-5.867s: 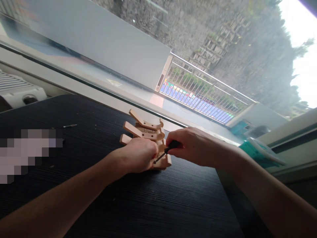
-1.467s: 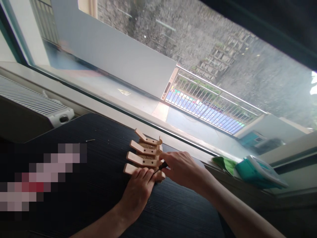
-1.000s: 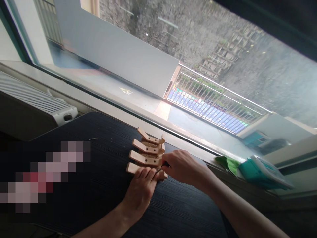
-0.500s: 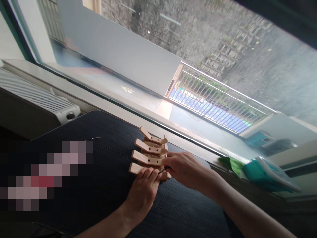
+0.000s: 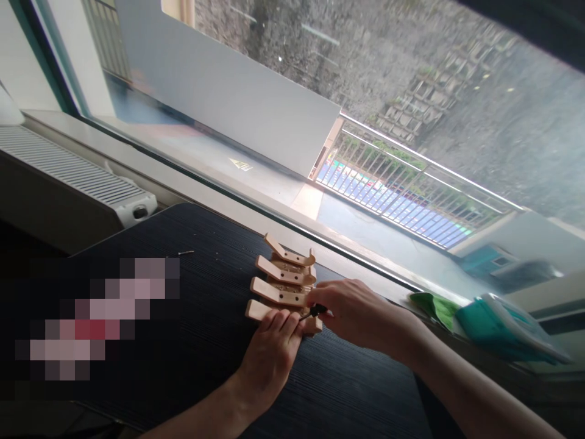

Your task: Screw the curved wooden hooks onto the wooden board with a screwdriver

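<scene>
A pale wooden rack-like piece [image 5: 280,297] stands on the dark table, with several bent wooden arms side by side, each dotted with dark holes or screw heads. My left hand [image 5: 274,350] is closed over the nearest arm, its fingers pressed on the wood and partly hiding it. From the right, my right hand [image 5: 350,311] reaches in, closed around a small dark tool with a thin shaft [image 5: 315,311]. The tool's tip points at the nearest arm, beside my left fingertips. Whether it touches the wood I cannot tell.
The black table [image 5: 201,317] runs up to a window sill [image 5: 219,189]. A thin small piece [image 5: 186,252] and crumbs lie on the tabletop. A white radiator [image 5: 86,164] stands at left, a green cloth [image 5: 434,309] and teal box [image 5: 493,323] at right. Pixelated blocks cover the left side.
The view has shifted slightly, so everything sits a little further right. My right hand has turned a little, and more of the dark tool shows. My left hand keeps its hold.
</scene>
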### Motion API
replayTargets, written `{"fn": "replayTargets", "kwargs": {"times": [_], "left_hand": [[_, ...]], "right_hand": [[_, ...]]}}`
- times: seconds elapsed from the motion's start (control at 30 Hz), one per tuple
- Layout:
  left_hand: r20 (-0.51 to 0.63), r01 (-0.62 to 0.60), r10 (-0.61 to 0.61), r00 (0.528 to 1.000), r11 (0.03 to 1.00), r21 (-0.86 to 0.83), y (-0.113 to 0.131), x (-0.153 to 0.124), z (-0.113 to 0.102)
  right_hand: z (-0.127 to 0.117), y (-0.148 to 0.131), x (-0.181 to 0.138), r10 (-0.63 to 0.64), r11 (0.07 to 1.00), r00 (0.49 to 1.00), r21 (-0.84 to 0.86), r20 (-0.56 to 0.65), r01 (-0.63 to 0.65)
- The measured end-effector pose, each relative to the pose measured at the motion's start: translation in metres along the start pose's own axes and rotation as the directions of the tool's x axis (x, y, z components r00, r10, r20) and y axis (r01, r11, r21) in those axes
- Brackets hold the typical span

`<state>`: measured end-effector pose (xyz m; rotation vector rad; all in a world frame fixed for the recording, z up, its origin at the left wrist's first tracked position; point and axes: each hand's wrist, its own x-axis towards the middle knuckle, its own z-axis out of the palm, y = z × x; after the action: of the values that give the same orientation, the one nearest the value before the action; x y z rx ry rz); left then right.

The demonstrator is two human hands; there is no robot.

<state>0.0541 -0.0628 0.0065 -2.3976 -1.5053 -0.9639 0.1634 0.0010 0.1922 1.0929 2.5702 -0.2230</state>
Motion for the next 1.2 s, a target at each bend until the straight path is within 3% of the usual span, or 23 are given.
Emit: {"fn": "replayTargets", "kwargs": {"times": [0.37,0.53,0.7,0.9,1.2], "left_hand": [[0.001,0.010,-0.010,1.000,1.000,0.002,-0.001,0.001,0.003],[0.025,0.021,-0.020,0.999,1.000,-0.021,0.000,0.002,0.000],[0.008,0.013,-0.013,1.000,1.000,-0.024,0.000,0.002,0.001],[-0.007,0.010,-0.010,1.000,1.000,-0.013,-0.001,0.001,0.003],[0.017,0.005,-0.005,1.000,1.000,-0.005,-0.001,0.001,0.001]], "right_hand": [[0.011,0.007,0.008,0.044,0.998,0.999,0.048,-0.027,-0.042],[-0.001,0.002,0.002,0.077,0.996,0.997,-0.037,0.012,-0.077],[-0.010,-0.005,0.001,0.035,0.997,0.998,-0.072,0.053,-0.032],[-0.001,-0.001,0.005,-0.052,0.999,0.998,0.016,0.041,0.052],[0.006,0.005,0.008,0.059,0.998,0.998,-0.007,-0.011,-0.059]]}}
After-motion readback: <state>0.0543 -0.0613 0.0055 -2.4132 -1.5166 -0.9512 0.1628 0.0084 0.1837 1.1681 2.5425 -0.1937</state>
